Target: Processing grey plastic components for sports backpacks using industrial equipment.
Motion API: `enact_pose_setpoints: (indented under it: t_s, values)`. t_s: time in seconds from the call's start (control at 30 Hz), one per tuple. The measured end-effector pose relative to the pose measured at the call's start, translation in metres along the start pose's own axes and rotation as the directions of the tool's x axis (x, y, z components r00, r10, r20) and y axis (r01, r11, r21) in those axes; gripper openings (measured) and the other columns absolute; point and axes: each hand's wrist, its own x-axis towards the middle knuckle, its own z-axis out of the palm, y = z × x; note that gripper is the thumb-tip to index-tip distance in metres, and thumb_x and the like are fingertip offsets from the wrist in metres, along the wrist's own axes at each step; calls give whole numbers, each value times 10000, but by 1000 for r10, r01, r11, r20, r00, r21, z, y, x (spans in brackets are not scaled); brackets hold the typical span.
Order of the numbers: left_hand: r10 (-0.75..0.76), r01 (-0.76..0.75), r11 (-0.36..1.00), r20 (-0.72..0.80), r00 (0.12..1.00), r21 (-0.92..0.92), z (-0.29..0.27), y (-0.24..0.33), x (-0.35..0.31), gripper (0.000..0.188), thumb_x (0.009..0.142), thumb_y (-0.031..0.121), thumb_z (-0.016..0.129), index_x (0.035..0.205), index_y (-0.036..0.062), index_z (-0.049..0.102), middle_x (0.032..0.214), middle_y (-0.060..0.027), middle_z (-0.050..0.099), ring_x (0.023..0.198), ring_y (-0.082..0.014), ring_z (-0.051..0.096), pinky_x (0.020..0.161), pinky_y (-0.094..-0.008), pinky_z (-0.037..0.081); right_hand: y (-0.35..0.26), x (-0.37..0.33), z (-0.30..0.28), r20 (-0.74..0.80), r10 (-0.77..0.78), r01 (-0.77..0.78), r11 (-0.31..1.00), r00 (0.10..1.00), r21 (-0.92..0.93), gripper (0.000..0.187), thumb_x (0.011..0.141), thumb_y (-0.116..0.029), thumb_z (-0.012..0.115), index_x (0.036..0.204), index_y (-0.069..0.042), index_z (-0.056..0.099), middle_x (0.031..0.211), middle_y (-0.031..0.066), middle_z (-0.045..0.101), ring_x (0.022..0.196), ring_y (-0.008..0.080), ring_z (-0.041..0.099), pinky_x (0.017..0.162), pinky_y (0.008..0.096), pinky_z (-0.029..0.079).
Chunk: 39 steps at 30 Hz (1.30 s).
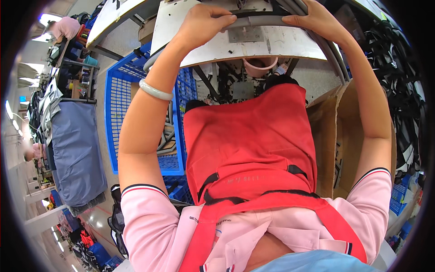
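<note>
A grey tube-like strip [267, 21] with a black edge stretches between my hands over the white worktable [204, 52]. A seam or joint shows partway along it. My left hand [202, 26] pinches the strip at its left end, thumb pointing right. My right hand [318, 21] is closed round it farther right, thumb laid along it. More grey strip bends down past my right wrist, and another piece shows below my left wrist. Under the strip, a metal plate [245, 35] is set in the tabletop. Small machine parts at the top edge are mostly cut off.
A blue plastic crate [108, 122] holding grey frame-like pieces stands left of my lap. An open cardboard box [324, 149] is at my right. Beneath the table sits a pink bucket [259, 68]. Black straps [394, 77] hang in a mass at far right. Other people are at far left.
</note>
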Motion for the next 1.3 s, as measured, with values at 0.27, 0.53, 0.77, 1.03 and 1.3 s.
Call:
enact_pose_setpoints:
  t_s: [0.27, 0.53, 0.77, 1.03, 1.3]
  values:
    - [-91, 92, 995, 15, 996, -39, 0, -9, 14, 294, 897, 291, 673, 1009, 27, 739, 683, -7, 631, 551, -59, 473, 520, -215, 401, 1, 14, -1, 49, 34, -35, 999, 998, 4, 637, 743, -363, 787, 1198, 35, 585, 1054, 194, 670, 978, 248, 615, 901, 366, 464]
    - [-107, 107, 991, 5, 994, -79, -7, -19, 20, 276, 898, 265, 665, 1003, 20, 737, 703, -18, 633, 574, -67, 500, 529, -225, 421, 2, 29, 0, -16, 7, -7, 1000, 1000, -10, 630, 745, -339, 781, 1188, 69, 598, 1087, 225, 670, 1015, 283, 630, 916, 374, 464]
    - [-221, 149, 933, -195, 956, -327, -4, -11, 23, 257, 911, 195, 640, 785, -16, 716, 614, -48, 613, 530, -117, 523, 517, -290, 436, 3, 12, -20, 199, 175, -177, 984, 964, -8, 501, 743, -285, 796, 1105, 23, 637, 971, 143, 695, 877, 194, 613, 822, 338, 476]
    - [-51, 120, 959, 262, 964, -257, 51, 35, -5, 273, 862, 255, 686, 928, -6, 735, 621, -40, 624, 514, -100, 539, 497, -265, 464, -59, -63, 161, 163, -761, 741, 522, 628, -423, 114, 747, -127, 619, 828, -52, 651, 992, 129, 650, 1006, 239, 605, 805, 382, 526]
    - [-322, 636, 703, 654, 685, -319, 23, -24, -66, 369, 965, 345, 582, 1061, 4, 686, 737, -48, 646, 631, -117, 570, 652, -236, 457, 10, -34, 63, 204, -223, 244, 966, 953, -82, 412, 747, -173, 725, 1096, 8, 602, 899, 198, 657, 850, 336, 646, 756, 395, 501]
